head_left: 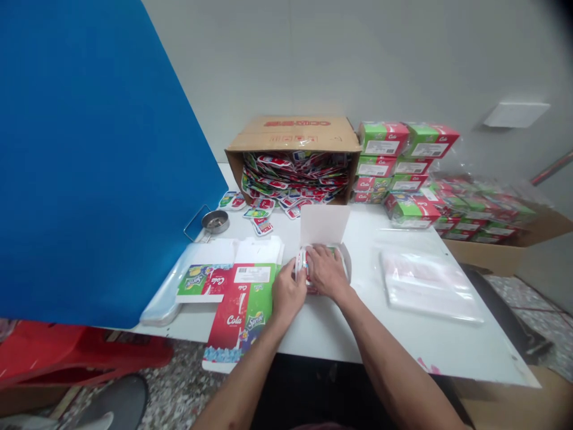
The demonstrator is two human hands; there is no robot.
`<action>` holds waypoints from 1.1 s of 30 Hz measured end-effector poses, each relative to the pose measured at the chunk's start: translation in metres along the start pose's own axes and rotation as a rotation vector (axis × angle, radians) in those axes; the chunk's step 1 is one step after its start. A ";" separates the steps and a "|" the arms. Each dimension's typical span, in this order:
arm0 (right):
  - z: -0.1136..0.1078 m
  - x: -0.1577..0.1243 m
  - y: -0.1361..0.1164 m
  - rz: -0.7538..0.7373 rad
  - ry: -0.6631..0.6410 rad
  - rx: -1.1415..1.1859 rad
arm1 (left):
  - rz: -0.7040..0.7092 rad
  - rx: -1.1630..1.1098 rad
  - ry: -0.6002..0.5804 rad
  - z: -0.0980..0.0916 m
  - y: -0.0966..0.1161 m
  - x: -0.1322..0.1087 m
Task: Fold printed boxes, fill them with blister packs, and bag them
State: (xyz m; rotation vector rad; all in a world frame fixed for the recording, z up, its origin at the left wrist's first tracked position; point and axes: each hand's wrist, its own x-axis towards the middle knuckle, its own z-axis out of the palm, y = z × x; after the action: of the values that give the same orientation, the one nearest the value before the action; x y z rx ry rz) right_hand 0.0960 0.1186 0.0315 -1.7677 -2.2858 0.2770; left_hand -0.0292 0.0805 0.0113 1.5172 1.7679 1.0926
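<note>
In the middle of the table, a small carton (324, 223) stands with its white lid flap raised. Flat, printed packets (301, 260) sit inside it. My left hand (289, 289) grips the carton's left side, its thumb over the packets at the rim. Over the carton's opening, my right hand (326, 272) is curled with its fingers down on the packets; they hide much of the contents. Flattened cartons printed with Cola and Sprite (246, 298) lie just left of my left hand, overhanging the front edge.
A big cardboard box (293, 134) lies open towards me, full of packets, some spilled out (262, 226). A metal dish (215, 221) stands left. Filled cartons (380, 146) are stacked right, with clear plastic bags (430, 286) nearer. A blue panel (98, 167) borders the left.
</note>
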 end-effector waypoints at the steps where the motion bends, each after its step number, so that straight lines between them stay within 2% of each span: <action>1: 0.003 0.001 0.000 0.007 0.000 -0.003 | 0.026 -0.016 0.008 0.002 -0.002 -0.005; 7: 0.007 0.003 -0.010 0.057 -0.004 -0.026 | 0.009 0.022 0.020 0.016 -0.002 -0.019; 12: -0.003 0.002 -0.013 0.054 -0.008 0.050 | 0.028 -0.029 0.055 0.012 -0.003 -0.016; 14: -0.016 -0.011 -0.007 0.000 0.123 0.144 | -0.004 -0.060 0.063 0.009 -0.007 -0.015; 16: -0.027 -0.031 0.005 0.000 0.373 0.278 | -0.045 -0.145 0.047 0.007 -0.012 -0.014; 18: -0.032 -0.052 0.021 0.127 0.620 0.448 | -0.076 -0.243 0.016 0.008 -0.015 -0.010; 19: -0.030 -0.060 0.027 0.224 0.686 0.549 | -0.088 -0.268 0.004 0.010 -0.016 -0.008; 20: -0.025 -0.067 0.033 0.319 0.682 0.660 | -0.095 -0.269 -0.002 0.012 -0.016 -0.005; 22: -0.009 -0.071 0.037 0.454 0.569 0.863 | -0.088 -0.221 0.009 0.017 -0.013 0.000; 24: 0.009 -0.066 0.033 0.519 0.466 0.973 | -0.050 -0.155 0.045 0.022 -0.009 0.003; 25: 0.017 -0.061 0.030 0.530 0.456 0.989 | -0.021 -0.126 0.067 0.025 -0.007 0.004; 29: 0.034 -0.046 0.024 0.466 0.512 0.886 | 0.110 -0.007 0.127 0.034 -0.005 -0.003; 33: 0.033 -0.047 0.033 0.292 0.459 0.524 | 0.195 0.145 0.111 0.035 -0.004 -0.011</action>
State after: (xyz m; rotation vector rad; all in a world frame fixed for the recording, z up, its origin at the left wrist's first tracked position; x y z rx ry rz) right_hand 0.1274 0.0815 -0.0132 -1.6596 -1.4732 0.4234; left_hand 0.0002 0.0778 -0.0115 1.7788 1.8381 1.1848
